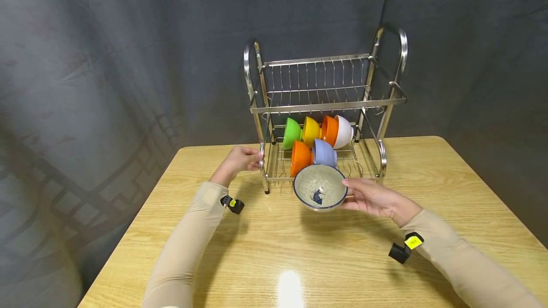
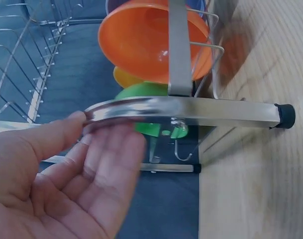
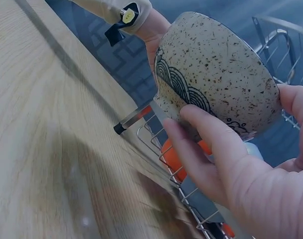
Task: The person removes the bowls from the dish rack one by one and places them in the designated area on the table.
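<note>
Item: dish rack point(image 1: 325, 107), two-tier, bright metal, standing on a wood-grain counter point(image 1: 252, 260); I note all places from it.

Item: speckled bowl point(image 1: 318, 187), blue-rimmed, blue motif inside, dark wave pattern outside. Held above the counter just before the rack's lower front edge, tilted, its mouth towards the person.

Item: hands, two, well apart. Right hand point(image 1: 374, 196) clamped on the speckled bowl, thumb at the rim, fingers against the outer wall. Left hand point(image 1: 243, 158) at the rack's left end, thumb and fingers pinching its curved side tube.

Item: six bowls on the rack's lower tier, set on edge. Rear row, left to right: green bowl point(image 1: 292, 133), yellow bowl point(image 1: 311, 129), rear orange bowl point(image 1: 329, 130), white bowl point(image 1: 344, 133). Front row: front orange bowl point(image 1: 301, 157), lavender bowl point(image 1: 324, 153) to its right. Whether the speckled bowl touches these, I cannot tell.

Item: grey curtain point(image 1: 128, 61), behind the rack.
</note>
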`<state>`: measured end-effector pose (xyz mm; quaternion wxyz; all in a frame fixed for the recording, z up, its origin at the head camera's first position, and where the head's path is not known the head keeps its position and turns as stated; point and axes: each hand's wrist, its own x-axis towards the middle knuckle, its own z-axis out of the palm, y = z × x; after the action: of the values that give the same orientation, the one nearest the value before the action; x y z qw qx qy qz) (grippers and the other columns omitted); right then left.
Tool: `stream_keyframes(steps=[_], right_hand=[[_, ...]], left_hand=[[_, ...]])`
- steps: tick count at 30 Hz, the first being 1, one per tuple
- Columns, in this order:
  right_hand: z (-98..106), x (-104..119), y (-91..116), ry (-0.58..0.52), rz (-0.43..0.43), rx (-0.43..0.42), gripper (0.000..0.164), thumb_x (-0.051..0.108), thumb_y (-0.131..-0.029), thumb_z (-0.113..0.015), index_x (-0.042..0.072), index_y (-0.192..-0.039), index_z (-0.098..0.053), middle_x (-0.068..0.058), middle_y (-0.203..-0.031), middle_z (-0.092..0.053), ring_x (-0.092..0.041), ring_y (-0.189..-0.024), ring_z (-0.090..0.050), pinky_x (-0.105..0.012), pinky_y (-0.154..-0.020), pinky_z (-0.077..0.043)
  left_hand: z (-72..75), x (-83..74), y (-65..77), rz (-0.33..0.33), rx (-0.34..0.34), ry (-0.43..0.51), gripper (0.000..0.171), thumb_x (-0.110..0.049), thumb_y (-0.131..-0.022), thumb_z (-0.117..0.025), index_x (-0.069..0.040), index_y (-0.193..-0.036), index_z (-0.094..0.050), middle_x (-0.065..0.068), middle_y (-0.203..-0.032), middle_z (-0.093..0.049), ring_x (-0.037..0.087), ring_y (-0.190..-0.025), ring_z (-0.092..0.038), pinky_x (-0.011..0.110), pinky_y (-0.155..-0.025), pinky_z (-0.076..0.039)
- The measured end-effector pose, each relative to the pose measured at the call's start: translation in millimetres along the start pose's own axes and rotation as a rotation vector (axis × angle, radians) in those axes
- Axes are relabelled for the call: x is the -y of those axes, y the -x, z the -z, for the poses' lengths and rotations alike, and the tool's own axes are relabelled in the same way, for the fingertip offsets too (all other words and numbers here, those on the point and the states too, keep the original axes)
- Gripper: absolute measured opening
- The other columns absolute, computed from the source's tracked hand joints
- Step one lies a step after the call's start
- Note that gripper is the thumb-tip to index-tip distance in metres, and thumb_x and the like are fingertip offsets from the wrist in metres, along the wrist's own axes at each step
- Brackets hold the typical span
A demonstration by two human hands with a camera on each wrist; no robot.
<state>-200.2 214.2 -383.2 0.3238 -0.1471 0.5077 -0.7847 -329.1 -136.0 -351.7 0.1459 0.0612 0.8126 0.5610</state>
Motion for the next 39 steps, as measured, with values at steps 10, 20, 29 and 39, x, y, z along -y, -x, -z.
stream_keyframes(steps=[10, 20, 29, 39], right_hand=[[0, 9, -2, 0.037, 0.045, -0.033, 0.022, 0.012, -0.104, -0.039, -0.002, -0.121, -0.039, -0.016, -0.114, -0.056, -0.023, -0.1, -0.064, -0.029, -0.093, -0.053], [2, 19, -7, 0.031, 0.075, -0.002, 0.028, 0.014, -0.105, -0.036, -0.004, -0.126, -0.03, -0.017, -0.116, -0.054, -0.022, -0.101, -0.065, -0.029, -0.095, -0.052], [0, 20, -9, 0.008, 0.053, -0.017, 0.025, 0.014, -0.106, -0.035, -0.003, -0.124, -0.033, -0.017, -0.113, -0.055, -0.021, -0.097, -0.065, -0.028, -0.092, -0.054], [-1, 24, -10, 0.008, 0.053, 0.021, 0.024, 0.015, -0.106, -0.034, 0.0, -0.124, -0.037, -0.015, -0.114, -0.053, -0.02, -0.099, -0.063, -0.027, -0.093, -0.053]], left_hand=[[-28.1, -38.5, 57.7, -0.451, -0.28, -0.058, 0.02, -0.011, -0.099, -0.051, 0.003, -0.107, -0.062, 0.02, -0.093, -0.063, 0.018, -0.076, -0.06, 0.028, -0.071, -0.057], [-75.5, -29.5, 65.0, 0.051, 0.422, 0.417, 0.048, -0.022, -0.105, -0.041, 0.011, -0.139, -0.034, 0.024, -0.12, -0.055, 0.031, -0.11, -0.059, 0.049, -0.11, -0.04], [-83.6, -14.4, 53.4, 0.134, 0.511, 0.571, 0.05, -0.027, -0.104, -0.041, 0.003, -0.142, -0.03, 0.018, -0.114, -0.053, 0.037, -0.114, -0.056, 0.049, -0.108, -0.042], [-86.0, -8.5, 55.8, 0.17, 0.564, 0.747, 0.088, -0.037, -0.087, -0.07, 0.005, -0.147, -0.022, 0.031, -0.149, -0.029, 0.043, -0.14, -0.028, 0.048, -0.118, -0.028]])
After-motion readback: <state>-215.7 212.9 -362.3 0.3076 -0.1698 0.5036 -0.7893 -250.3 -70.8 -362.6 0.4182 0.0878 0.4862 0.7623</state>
